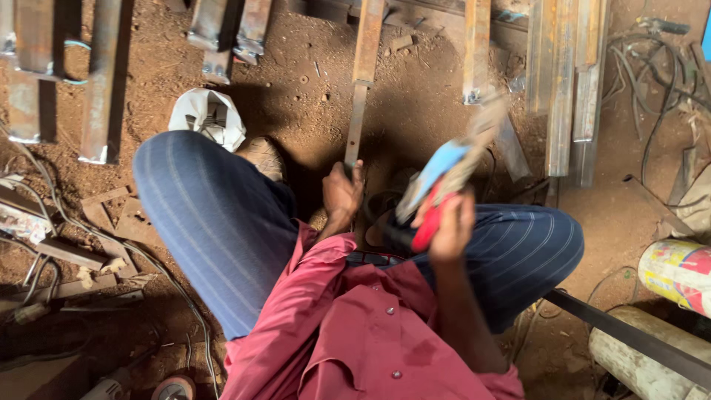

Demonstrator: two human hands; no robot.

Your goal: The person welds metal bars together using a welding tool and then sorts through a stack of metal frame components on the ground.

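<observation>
I squat on a dirt floor in striped blue trousers and a red shirt. My left hand (342,194) grips the near end of a long rusty flat steel bar (361,89) that runs away from me across the ground. My right hand (448,222) is raised and shut on a power tool with a blue and red body (437,185), blurred by motion, held above my right knee. The tool's working end (485,122) points up and away toward the steel sections.
Rusty angle irons and flat bars (566,89) lie across the top and left (100,81). Cables (652,81) trail at the right and left. A white crumpled bag (207,115) lies by my left knee. Painted cans (678,270) and a dark bar (629,337) sit at right. An angle grinder (174,387) lies bottom left.
</observation>
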